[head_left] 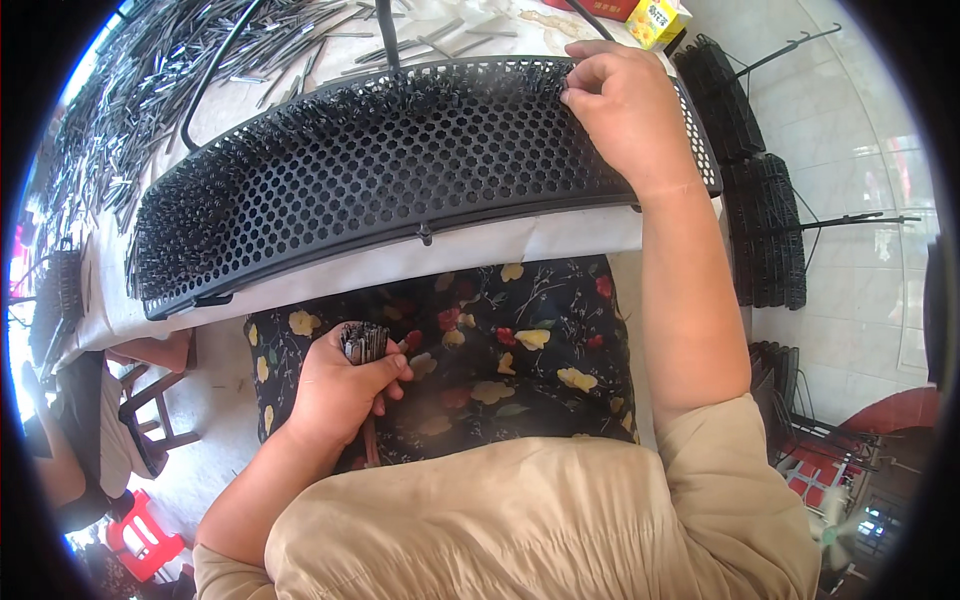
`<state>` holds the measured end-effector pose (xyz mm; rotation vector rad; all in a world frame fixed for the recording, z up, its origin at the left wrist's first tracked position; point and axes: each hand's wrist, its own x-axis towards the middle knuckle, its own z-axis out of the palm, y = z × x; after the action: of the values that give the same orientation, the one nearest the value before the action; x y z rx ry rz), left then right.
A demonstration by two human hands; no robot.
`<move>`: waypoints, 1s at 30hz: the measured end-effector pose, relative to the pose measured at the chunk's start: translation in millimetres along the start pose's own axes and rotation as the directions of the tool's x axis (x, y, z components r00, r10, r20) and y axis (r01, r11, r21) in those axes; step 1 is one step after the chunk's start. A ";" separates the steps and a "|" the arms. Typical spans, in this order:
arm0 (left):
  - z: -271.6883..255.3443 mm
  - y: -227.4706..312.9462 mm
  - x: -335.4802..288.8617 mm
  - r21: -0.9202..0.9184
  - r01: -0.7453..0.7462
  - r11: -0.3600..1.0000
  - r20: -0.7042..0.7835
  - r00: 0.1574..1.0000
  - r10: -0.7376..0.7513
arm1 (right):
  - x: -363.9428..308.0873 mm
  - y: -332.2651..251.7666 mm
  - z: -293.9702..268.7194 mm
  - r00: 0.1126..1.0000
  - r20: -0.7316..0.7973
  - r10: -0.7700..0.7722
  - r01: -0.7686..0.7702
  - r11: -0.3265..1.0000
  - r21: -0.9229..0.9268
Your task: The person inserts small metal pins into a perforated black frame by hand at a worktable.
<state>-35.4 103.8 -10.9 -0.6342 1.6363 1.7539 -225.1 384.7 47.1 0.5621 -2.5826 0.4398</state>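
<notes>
My left hand (335, 392), low over the floral cloth on my lap, is wrapped round a bundle of thin black strips (364, 342), their ends pointing up. In front of me a curved black panel (420, 165) full of small round holes rests on the table. Short black strips (190, 215) stand densely in its holes along the left end and far edge; the middle holes are bare. My right hand (632, 115) reaches to the panel's far right edge, thumb and forefinger pinched together beside the last strips. Whatever is between those fingertips is too small to make out.
A heap of loose dark strips (120, 120) covers the table's far left. Behind the panel are black metal rods and a yellow box (658, 22). Stacked black panels (765, 230) with protruding rods stand at right. A person's arm, a wooden stool and a red stool (145, 535) are at left.
</notes>
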 end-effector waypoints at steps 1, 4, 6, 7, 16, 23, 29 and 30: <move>-0.2 -0.4 -0.3 0.003 0.000 1.000 -0.003 1.000 0.000 | -0.4 -0.1 1.6 1.000 0.002 -0.002 0.002 1.000 0.000; -0.3 -0.3 -1.5 -0.001 0.002 1.000 -0.011 1.000 -0.002 | -1.6 0.5 5.6 0.999 -0.045 0.016 -0.016 1.000 -0.008; -0.8 -1.3 -1.1 -0.006 -0.002 1.000 -0.007 1.000 0.002 | -1.1 3.4 7.0 0.995 -0.093 0.036 -0.031 0.998 0.050; -1.3 -1.8 -1.3 -0.010 -0.005 1.000 -0.009 1.000 0.005 | -0.7 3.7 8.0 0.995 -0.092 0.036 -0.032 0.998 0.051; -2.3 -3.5 -0.9 -0.026 -0.011 1.000 -0.028 1.000 0.010 | 3.2 0.8 4.9 0.997 -0.007 0.083 -0.082 0.991 0.103; 1.1 -1.5 -2.2 -0.026 -0.028 0.999 -0.063 0.998 0.026 | 7.3 -10.0 -2.2 0.994 -0.097 0.056 -0.012 0.916 0.400; -0.8 -3.5 -0.1 -0.035 -0.042 0.998 -0.040 0.998 0.040 | 18.4 -20.4 -13.4 0.959 0.097 0.266 -0.283 0.912 0.297; -1.2 -3.8 -1.0 -0.033 -0.038 0.999 -0.051 0.998 0.036 | 19.4 -22.1 -14.1 0.943 0.159 0.293 -0.328 0.899 0.291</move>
<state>-32.0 102.5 -12.9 -0.6734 1.6648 1.8092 -225.7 365.1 73.2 0.2766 -2.7370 0.9672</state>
